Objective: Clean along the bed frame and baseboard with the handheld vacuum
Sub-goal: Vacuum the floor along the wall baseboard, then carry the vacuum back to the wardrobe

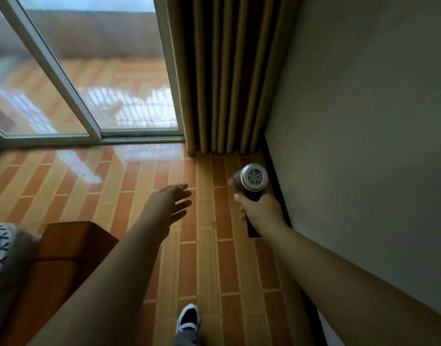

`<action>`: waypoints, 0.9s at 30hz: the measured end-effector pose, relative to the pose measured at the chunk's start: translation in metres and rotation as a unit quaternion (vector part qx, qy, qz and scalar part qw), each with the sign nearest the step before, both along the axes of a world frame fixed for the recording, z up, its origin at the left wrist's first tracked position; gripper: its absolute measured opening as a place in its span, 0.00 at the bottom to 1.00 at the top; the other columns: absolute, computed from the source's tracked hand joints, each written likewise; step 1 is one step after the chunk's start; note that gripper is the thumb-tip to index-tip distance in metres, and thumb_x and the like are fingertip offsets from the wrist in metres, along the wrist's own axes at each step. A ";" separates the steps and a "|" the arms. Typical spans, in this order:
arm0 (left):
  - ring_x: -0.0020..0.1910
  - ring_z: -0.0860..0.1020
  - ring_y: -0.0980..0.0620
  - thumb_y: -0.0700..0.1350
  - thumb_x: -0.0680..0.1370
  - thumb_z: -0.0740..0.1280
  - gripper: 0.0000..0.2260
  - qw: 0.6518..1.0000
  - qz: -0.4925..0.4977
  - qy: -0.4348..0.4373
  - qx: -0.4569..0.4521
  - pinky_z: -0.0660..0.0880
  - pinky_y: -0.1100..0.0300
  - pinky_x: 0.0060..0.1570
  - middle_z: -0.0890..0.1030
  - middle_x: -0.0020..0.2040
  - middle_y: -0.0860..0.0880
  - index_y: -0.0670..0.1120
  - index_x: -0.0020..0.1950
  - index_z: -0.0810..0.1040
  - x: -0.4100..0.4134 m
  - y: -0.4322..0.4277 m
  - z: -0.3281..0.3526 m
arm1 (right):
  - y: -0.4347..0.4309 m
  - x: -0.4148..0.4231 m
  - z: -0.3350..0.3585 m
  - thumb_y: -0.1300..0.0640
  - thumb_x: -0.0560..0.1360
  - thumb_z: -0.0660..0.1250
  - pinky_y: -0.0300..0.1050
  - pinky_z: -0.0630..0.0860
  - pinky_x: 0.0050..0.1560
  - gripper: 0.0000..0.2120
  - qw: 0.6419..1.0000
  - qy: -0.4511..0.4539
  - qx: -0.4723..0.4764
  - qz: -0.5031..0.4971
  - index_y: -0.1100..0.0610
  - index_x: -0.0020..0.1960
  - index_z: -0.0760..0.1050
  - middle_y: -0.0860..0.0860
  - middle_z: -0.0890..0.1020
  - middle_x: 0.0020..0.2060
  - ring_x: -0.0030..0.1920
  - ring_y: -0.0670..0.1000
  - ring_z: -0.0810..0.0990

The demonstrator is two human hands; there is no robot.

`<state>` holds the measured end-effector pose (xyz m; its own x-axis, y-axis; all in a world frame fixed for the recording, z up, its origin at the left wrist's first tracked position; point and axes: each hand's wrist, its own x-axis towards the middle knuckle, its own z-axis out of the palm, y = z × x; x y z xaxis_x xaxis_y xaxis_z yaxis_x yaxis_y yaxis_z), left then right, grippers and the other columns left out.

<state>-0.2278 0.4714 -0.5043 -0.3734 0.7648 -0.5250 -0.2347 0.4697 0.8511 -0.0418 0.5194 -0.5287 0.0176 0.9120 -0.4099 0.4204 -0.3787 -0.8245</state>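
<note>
My right hand (260,210) grips the dark handle of the handheld vacuum (253,177), whose round silver vented rear faces me; its nozzle points away toward the floor and is hidden. The vacuum hangs just left of the dark baseboard (277,186) that runs along the foot of the grey wall. My left hand (170,204) is stretched out over the tiled floor, fingers spread, holding nothing. The wooden bed frame corner (69,248) sits at the lower left, with patterned bedding (0,250) on it.
Tan curtains (222,78) hang to the floor in the corner ahead. A glass sliding door (89,83) fills the upper left. The grey wall (364,146) closes the right side. A foot in a dark and white shoe (188,318) stands on the orange tiles.
</note>
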 end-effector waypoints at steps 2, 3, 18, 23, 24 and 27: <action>0.53 0.79 0.48 0.38 0.79 0.57 0.13 0.999 0.001 0.013 0.035 0.75 0.57 0.49 0.80 0.53 0.48 0.45 0.59 0.76 0.001 -0.016 0.070 | -0.010 0.001 0.070 0.48 0.72 0.71 0.58 0.82 0.51 0.11 0.999 0.018 0.032 0.007 0.54 0.49 0.77 0.53 0.83 0.37 0.40 0.57 0.84; 0.51 0.79 0.49 0.37 0.79 0.57 0.13 0.999 0.007 0.019 0.047 0.74 0.56 0.51 0.81 0.52 0.48 0.45 0.59 0.76 0.002 -0.025 0.104 | -0.016 0.001 0.104 0.48 0.72 0.71 0.59 0.82 0.52 0.13 0.999 0.022 0.045 0.015 0.54 0.52 0.77 0.55 0.84 0.40 0.42 0.58 0.84; 0.54 0.79 0.45 0.42 0.79 0.59 0.12 0.980 0.142 0.053 0.130 0.75 0.57 0.46 0.81 0.55 0.45 0.44 0.59 0.77 -0.062 -0.229 0.324 | -0.152 -0.090 0.329 0.51 0.73 0.72 0.42 0.77 0.34 0.20 0.977 0.106 0.106 0.151 0.65 0.57 0.76 0.57 0.79 0.39 0.28 0.51 0.78; 0.52 0.79 0.47 0.43 0.80 0.58 0.10 0.958 0.242 0.048 0.146 0.74 0.57 0.46 0.81 0.52 0.48 0.47 0.56 0.77 -0.101 -0.361 0.356 | -0.258 -0.155 0.369 0.49 0.74 0.70 0.49 0.78 0.41 0.17 0.949 0.140 0.103 0.262 0.63 0.53 0.76 0.57 0.79 0.38 0.32 0.54 0.81; 0.53 0.78 0.47 0.43 0.80 0.58 0.10 0.953 0.265 0.047 0.142 0.74 0.56 0.50 0.80 0.52 0.48 0.46 0.57 0.76 -0.104 -0.389 0.363 | -0.282 -0.166 0.377 0.49 0.74 0.70 0.48 0.77 0.40 0.17 0.941 0.149 0.107 0.283 0.63 0.51 0.76 0.57 0.79 0.37 0.32 0.54 0.81; 0.56 0.77 0.45 0.42 0.80 0.58 0.11 0.925 0.347 0.054 0.147 0.73 0.54 0.54 0.80 0.55 0.46 0.43 0.60 0.76 -0.115 -0.494 0.382 | -0.372 -0.203 0.398 0.49 0.72 0.70 0.48 0.75 0.37 0.19 0.914 0.186 0.106 0.344 0.65 0.49 0.77 0.57 0.78 0.34 0.31 0.56 0.79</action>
